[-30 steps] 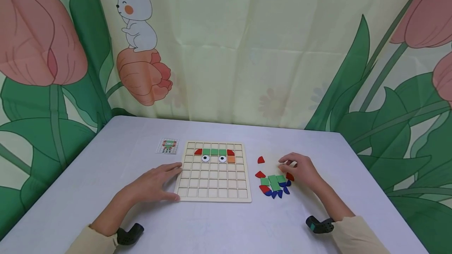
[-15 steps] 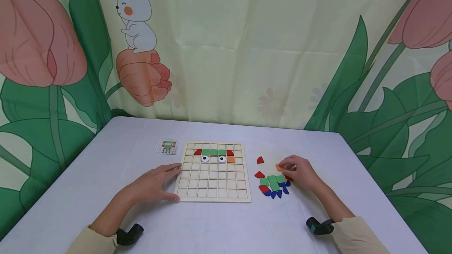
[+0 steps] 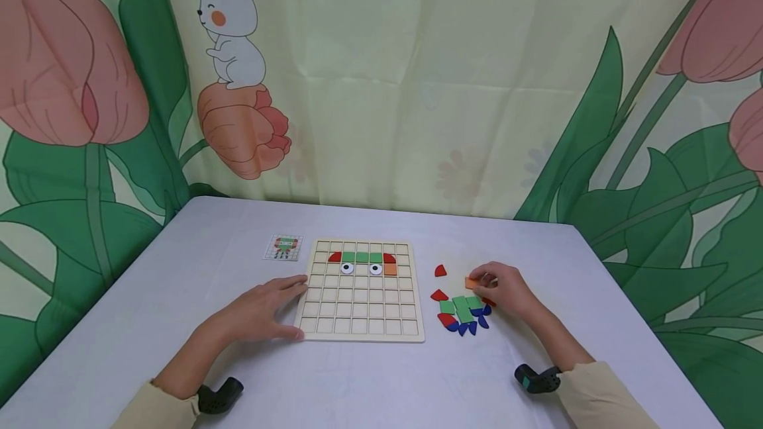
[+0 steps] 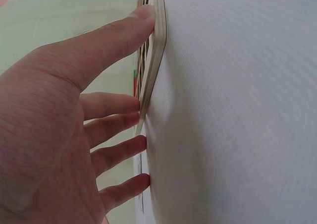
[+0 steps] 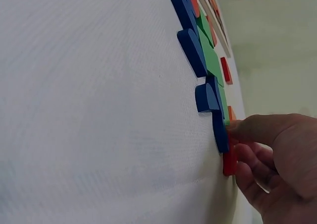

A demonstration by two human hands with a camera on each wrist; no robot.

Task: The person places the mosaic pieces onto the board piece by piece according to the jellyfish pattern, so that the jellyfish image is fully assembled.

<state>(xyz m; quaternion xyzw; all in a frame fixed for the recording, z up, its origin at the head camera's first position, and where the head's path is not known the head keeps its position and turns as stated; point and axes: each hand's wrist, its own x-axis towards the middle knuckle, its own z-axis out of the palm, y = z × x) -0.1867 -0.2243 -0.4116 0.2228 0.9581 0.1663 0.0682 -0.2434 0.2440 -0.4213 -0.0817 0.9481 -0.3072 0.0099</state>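
Note:
A pale wooden grid board (image 3: 359, 310) lies in the middle of the table. My left hand (image 3: 253, 313) touches its left side with extended fingers; the left wrist view shows the thumb against the board's edge (image 4: 157, 50). Red, green and orange tiles and two round eye tiles sit in the upper cells. To the right of the board, my right hand (image 3: 505, 286) pinches an orange square tile (image 3: 469, 283) between thumb and fingers, at the far side of a loose pile. In the right wrist view, a red tile (image 5: 229, 163) lies under the fingers, partly covered.
The loose pile holds green squares (image 3: 463, 310), several blue pieces (image 3: 473, 328) and red quarter-round tiles (image 3: 439, 294). One red tile (image 3: 440, 271) lies apart, farther back. A small gridded picture card (image 3: 283, 247) lies left of the board. A printed curtain (image 3: 381, 85) hangs behind the table.
My right hand has shifted slightly towards me, and the orange tile now shows out past its fingertips. The left hand and the board have stayed in place.

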